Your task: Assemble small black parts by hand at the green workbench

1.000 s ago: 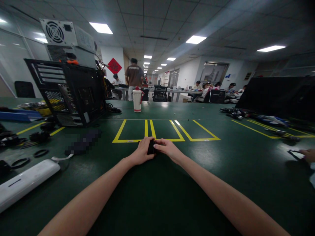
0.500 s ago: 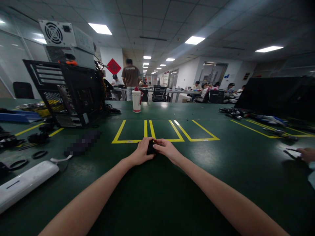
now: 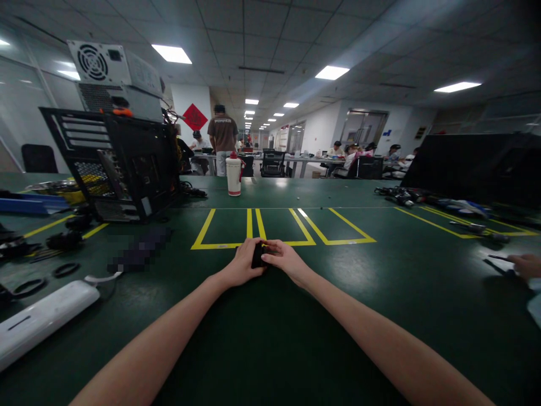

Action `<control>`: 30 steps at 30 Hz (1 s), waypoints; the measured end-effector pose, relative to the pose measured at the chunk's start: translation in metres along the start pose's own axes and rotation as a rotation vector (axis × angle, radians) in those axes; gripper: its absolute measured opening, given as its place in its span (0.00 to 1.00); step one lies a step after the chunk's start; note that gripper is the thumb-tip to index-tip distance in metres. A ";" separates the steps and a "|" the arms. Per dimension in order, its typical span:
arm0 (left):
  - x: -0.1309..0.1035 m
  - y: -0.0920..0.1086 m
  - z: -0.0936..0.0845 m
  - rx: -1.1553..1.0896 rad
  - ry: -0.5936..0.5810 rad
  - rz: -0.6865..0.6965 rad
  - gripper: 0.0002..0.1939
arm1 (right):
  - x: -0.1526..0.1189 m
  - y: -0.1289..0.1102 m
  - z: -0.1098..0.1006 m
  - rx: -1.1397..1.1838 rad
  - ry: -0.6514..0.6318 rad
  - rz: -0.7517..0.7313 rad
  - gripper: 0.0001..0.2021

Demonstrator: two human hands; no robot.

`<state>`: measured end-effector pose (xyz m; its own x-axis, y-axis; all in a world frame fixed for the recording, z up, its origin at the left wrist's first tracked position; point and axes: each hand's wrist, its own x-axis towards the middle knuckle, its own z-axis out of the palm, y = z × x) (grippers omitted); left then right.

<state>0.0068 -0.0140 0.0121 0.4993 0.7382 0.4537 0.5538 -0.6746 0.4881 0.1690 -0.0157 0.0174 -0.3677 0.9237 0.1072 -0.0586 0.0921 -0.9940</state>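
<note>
A small black object (image 3: 257,256) sits between my hands, mostly covered by fingers, so its kind cannot be told. My left hand (image 3: 244,264) is wrapped round its left side, thumb toward me. From the right, my right hand (image 3: 284,259) pinches at the object, thumb and fingertips closed against it. Both hands are low over the green table (image 3: 270,338), just in front of yellow tape outlines (image 3: 281,244).
An open computer case (image 3: 127,163) with a power supply (image 3: 103,61) on top stands left. A white-red bottle (image 3: 234,176) is beyond my hands. White device (image 3: 51,318) lies left, a dark monitor (image 3: 473,169) right. Another person's hand (image 3: 526,265) holds a thin tool at the right edge.
My hands stay in nearly the same place around the black object. The right thumb and fingers have shifted slightly on it. The view has tilted a little.
</note>
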 end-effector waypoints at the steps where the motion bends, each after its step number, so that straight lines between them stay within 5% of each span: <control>1: 0.000 0.000 0.000 0.000 -0.004 0.002 0.29 | 0.000 0.000 0.000 0.006 -0.012 0.006 0.19; 11: -0.001 0.004 -0.003 -0.001 -0.020 -0.011 0.29 | -0.003 -0.004 -0.001 -0.023 -0.015 -0.010 0.14; 18: -0.001 0.004 -0.003 -0.008 -0.024 -0.011 0.28 | -0.002 -0.006 -0.001 0.021 -0.032 0.028 0.20; 23: -0.001 0.003 -0.002 -0.001 -0.012 -0.007 0.29 | -0.004 -0.007 -0.001 -0.009 -0.018 0.046 0.14; 30: 0.001 0.001 -0.001 0.017 -0.011 0.000 0.29 | -0.002 -0.002 0.000 0.009 -0.007 -0.076 0.17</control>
<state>0.0074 -0.0142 0.0134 0.5065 0.7381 0.4457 0.5649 -0.6746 0.4752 0.1695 -0.0177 0.0194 -0.3686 0.9115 0.1824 -0.0953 0.1581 -0.9828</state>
